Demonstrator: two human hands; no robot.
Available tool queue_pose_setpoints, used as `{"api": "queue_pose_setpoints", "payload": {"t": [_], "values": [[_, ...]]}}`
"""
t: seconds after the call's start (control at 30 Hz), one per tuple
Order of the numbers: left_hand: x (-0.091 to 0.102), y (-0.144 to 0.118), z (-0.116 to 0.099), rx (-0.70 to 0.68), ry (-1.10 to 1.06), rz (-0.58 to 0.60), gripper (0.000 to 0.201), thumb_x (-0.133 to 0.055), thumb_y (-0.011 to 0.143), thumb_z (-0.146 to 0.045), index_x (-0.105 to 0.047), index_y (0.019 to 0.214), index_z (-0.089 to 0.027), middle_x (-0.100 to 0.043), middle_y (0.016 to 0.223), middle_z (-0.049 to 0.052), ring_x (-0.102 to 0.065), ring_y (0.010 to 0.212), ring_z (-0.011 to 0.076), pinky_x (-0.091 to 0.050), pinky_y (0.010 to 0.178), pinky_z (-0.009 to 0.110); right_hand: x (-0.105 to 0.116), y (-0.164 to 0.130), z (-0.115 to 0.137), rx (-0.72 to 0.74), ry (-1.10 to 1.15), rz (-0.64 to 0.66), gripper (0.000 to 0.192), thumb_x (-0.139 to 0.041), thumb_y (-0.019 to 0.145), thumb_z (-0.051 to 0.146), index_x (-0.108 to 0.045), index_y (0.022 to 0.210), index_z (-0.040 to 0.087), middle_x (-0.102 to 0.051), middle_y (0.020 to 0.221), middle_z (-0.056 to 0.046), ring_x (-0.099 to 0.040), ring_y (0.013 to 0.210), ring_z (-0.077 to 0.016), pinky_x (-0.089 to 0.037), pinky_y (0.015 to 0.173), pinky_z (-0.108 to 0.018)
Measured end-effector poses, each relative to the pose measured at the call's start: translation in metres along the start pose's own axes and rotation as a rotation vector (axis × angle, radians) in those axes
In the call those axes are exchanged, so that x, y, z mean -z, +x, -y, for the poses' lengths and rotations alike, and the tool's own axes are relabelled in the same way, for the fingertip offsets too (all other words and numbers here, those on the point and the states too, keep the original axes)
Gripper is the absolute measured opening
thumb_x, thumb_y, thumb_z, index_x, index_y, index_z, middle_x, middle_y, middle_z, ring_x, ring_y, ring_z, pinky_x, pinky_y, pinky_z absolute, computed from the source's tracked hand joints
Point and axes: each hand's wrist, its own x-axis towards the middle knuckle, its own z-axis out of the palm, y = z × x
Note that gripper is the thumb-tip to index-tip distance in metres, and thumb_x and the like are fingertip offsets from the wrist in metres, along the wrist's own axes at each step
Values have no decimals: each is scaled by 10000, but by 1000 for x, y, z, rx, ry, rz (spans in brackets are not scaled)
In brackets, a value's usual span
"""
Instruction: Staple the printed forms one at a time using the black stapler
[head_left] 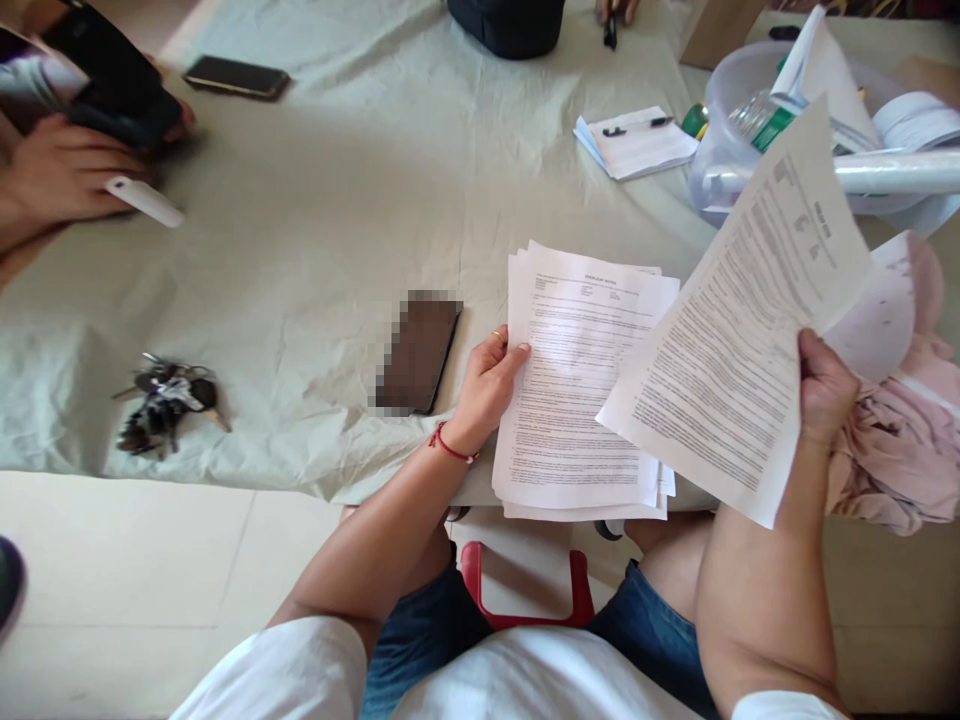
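A stack of printed white pages [577, 400] lies on the cloth-covered table [337, 220] in front of me. My left hand [487, 385] rests its fingertips on the stack's left edge; a ring and a red wrist cord show. My right hand [823, 385] grips a lifted printed sheet [739, 330] by its right edge, tilted above the right side of the stack, with another sheet curling behind it. A dark phone [418, 352] lies just left of my left hand.
A bunch of keys [165, 403] lies near the front left edge. Another person's hands [64, 165] hold a dark object at far left, by a second phone [236, 77]. A notepad with pen [637, 140], a plastic tub of papers [731, 110] and pink cloth [900, 440] sit to the right.
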Motion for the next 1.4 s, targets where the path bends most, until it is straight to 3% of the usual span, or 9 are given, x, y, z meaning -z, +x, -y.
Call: {"api": "queue_pose_setpoints", "payload": {"t": [0.1, 0.23, 0.33, 0.5, 0.77, 1.0, 1.23, 1.4], "values": [[-1, 0, -1, 7, 5, -11, 234, -839, 906, -419, -767, 991, -213, -794, 936, 34, -692, 791, 173, -542, 718, 294, -3, -6, 1, -4, -14, 35, 30, -795, 746, 252, -787, 764, 274, -813, 971, -55, -791, 1159, -312, -569, 1229, -463], [-1, -1, -1, 20, 17, -21, 225, -833, 897, -413, -760, 969, -213, -780, 921, 33, -673, 776, 170, -530, 701, 292, -9, -17, 6, 27, -175, 32, 85, -840, 678, 304, -760, 692, 278, -788, 875, -27, -771, 1081, -295, -594, 1169, -469], [-2, -1, -3, 22, 35, -25, 215, -824, 898, -411, -758, 962, -217, -772, 907, 35, -654, 752, 168, -519, 678, 292, -15, -30, 11, 1, -312, 109, 133, -866, 676, 330, -824, 776, 252, -823, 910, -24, -767, 1060, -284, -601, 1120, -453], [-3, -1, -6, 26, 76, -39, 184, -788, 910, -392, -751, 959, -218, -761, 898, 38, -630, 731, 168, -500, 649, 294, -28, -54, 12, -143, -353, 316, 316, -911, 724, 391, -894, 986, 213, -872, 963, -47, -791, 889, -257, -652, 898, -411], [-7, -3, -8, 32, 151, -96, 128, -693, 956, -308, -687, 869, -215, -681, 842, 19, -593, 765, 177, -471, 694, 309, -33, -69, 10, -45, -462, 427, 275, -943, 810, 504, -859, 888, 254, -842, 906, -7, -706, 742, -189, -596, 667, -315], [-7, -4, -7, -7, 185, -128, 289, -664, 1020, -320, -582, 759, -228, -570, 781, -2, -524, 747, 171, -449, 710, 317, -38, -77, 8, 24, -500, 429, 275, -897, 860, 491, -794, 815, 240, -742, 798, 15, -606, 666, -164, -510, 576, -291], [-5, -4, -3, -63, 177, -105, 397, -743, 1024, -587, -686, 847, -237, -714, 893, 38, -645, 851, 208, -550, 790, 329, -38, -76, 6, 57, -535, 449, 350, -897, 862, 544, -744, 772, 241, -612, 693, 37, -521, 637, -160, -515, 625, -319], [-4, -6, -3, -13, 173, -4, 396, -751, 1019, -608, -767, 1112, -224, -825, 1089, 82, -756, 1011, 256, -607, 900, 374, -43, -79, 1, 118, -608, 498, 340, -852, 916, 569, -765, 827, 253, -573, 638, 51, -460, 576, -138, -465, 542, -291]]}}
